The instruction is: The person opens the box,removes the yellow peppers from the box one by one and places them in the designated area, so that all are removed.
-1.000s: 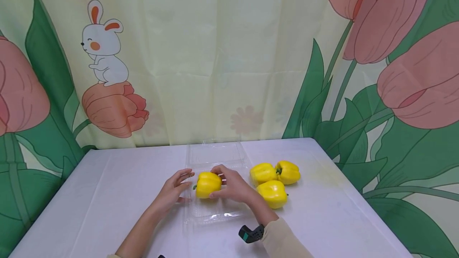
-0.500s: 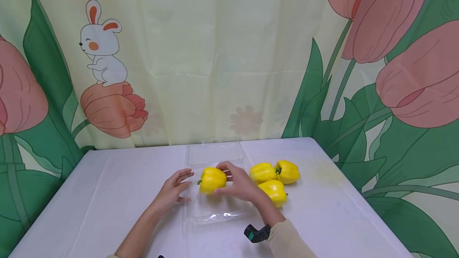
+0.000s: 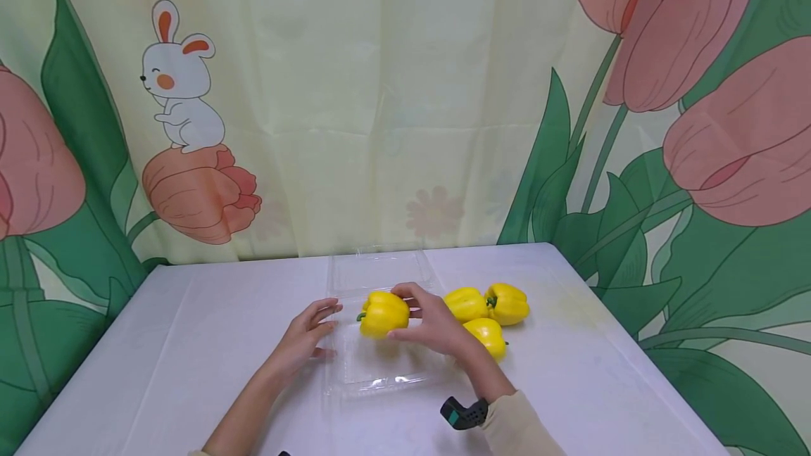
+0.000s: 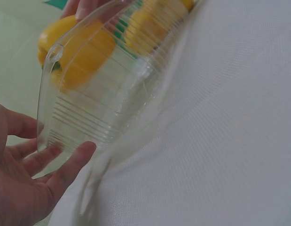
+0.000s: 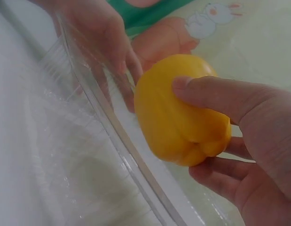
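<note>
My right hand [image 3: 437, 326] grips a yellow bell pepper [image 3: 383, 314] from its right side, its green stem pointing left. Thumb and fingers lie on opposite sides of this pepper [image 5: 178, 113] in the right wrist view. Beneath it stands a clear plastic clamshell box [image 3: 374, 374], its lid [image 3: 380, 271] folded back toward the curtain. The left hand [image 3: 304, 336] rests at the box's left wall with fingers spread. From the left wrist view, the fingertips of this hand [image 4: 27, 183] touch the clear ribbed wall [image 4: 84, 117].
Right of the box, several yellow things gather: one bell pepper [image 3: 465, 303], another behind it [image 3: 508, 303], and a third in front [image 3: 488, 338], partly covered by the right wrist. A white cloth [image 3: 209, 329] covers the table. Behind hangs a printed curtain [image 3: 329, 104].
The right hand has lifted the bell pepper from low in the box and moved it rightward and slightly away. The left hand has stayed at the box's left wall.
</note>
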Action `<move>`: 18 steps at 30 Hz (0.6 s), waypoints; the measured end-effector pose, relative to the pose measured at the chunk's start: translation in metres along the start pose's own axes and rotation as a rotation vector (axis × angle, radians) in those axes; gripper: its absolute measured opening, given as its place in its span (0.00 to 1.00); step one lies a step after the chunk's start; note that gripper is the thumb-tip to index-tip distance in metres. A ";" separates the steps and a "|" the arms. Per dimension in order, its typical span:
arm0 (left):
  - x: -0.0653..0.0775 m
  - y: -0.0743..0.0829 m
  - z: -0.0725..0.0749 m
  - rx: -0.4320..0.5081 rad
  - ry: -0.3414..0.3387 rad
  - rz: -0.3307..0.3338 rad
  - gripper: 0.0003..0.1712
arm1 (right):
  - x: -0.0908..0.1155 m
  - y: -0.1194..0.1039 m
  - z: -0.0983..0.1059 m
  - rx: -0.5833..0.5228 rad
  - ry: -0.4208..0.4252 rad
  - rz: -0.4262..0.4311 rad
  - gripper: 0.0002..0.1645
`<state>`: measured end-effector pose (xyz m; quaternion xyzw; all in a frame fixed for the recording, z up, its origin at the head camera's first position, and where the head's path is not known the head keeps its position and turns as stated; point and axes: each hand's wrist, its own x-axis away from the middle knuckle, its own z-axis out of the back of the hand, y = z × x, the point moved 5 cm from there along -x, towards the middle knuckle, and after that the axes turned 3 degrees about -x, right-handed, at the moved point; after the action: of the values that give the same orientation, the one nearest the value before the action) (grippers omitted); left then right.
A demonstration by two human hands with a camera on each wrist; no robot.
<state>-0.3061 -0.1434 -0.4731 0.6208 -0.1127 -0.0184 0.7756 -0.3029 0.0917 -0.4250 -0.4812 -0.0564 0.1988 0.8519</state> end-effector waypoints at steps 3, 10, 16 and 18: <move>0.001 0.001 0.000 0.000 -0.006 -0.008 0.26 | 0.002 0.000 0.004 0.006 0.014 0.006 0.43; 0.002 0.002 0.000 0.011 -0.008 -0.023 0.26 | 0.005 -0.001 0.013 -0.002 0.043 0.029 0.43; 0.002 0.002 0.000 0.006 -0.008 -0.021 0.26 | 0.008 0.001 0.019 -0.023 0.069 0.029 0.43; 0.002 0.002 0.000 0.006 -0.007 -0.019 0.26 | 0.009 0.001 0.020 -0.030 0.074 0.026 0.43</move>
<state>-0.3045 -0.1434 -0.4707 0.6241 -0.1095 -0.0273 0.7731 -0.3004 0.1120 -0.4157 -0.5018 -0.0213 0.1911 0.8434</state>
